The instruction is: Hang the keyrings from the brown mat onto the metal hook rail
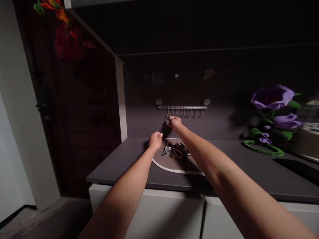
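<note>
My right hand (175, 123) pinches a small bunch of keys (167, 121) by its metal ring, just under the left end of a clear hook rail (183, 107) on the wall. Several hooks hang from the rail, and the ring is close to the leftmost ones; whether it touches a hook I cannot tell. Lower and to the left, my left hand (156, 140) is closed above the edge of a brown mat with a white rim (171, 170), with nothing visible in its fingers. On the mat lies a pile of keys and key fobs (175, 150), one with a pinkish strap loop.
The mat rests on a dark grey counter (114, 162) above white cabinet doors (171, 209). At right stand purple fabric flowers (272, 98) with a green ring base. A dark upper cabinet (199, 26) overhangs the counter, and a dark door (82, 116) is at left.
</note>
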A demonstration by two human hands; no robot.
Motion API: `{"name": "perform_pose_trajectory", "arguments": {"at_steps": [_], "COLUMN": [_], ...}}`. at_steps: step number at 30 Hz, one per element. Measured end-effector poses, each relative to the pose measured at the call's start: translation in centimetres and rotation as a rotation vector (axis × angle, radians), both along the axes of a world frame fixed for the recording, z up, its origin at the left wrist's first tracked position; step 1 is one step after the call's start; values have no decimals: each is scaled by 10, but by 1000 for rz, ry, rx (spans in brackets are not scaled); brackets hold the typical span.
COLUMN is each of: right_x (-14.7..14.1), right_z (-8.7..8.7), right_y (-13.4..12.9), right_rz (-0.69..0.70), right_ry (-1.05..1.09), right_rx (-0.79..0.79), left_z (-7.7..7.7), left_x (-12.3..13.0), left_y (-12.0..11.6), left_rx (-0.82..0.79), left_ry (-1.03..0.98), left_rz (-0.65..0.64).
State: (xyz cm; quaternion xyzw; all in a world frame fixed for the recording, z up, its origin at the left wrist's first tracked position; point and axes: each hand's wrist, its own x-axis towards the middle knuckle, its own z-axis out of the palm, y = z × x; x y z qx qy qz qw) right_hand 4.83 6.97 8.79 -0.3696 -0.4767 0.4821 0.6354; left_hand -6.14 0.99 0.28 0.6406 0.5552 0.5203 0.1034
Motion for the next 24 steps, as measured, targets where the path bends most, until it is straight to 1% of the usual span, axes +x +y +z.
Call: {"name": "perform_pose_trajectory", "arguments": {"at_steps": [5, 8, 12, 17, 20, 24], "right_x": [7, 11, 17, 26, 32, 42], "right_z": [-2, -3, -2, -1, -8, -30], "right_y": [-4, -11, -27, -54, -69, -80], "right_rz": [4, -10, -16, 56, 104, 110], "right_ry": [-40, -54, -79, -134, -232, -374], "right_rx": [7, -16, -47, -50, -25, 48], "left_z": [0, -1, -2, 2, 5, 7], "left_x": [0, 0, -1, 0, 1, 0], "left_y": [-2, -2, 0, -7, -13, -20], "left_rx": [6, 11, 18, 6, -46, -73], "left_ry": [-28, -68, -136, -178, -155, -98], "left_rz": [-32, -79, -148, -244, -294, -353]}}
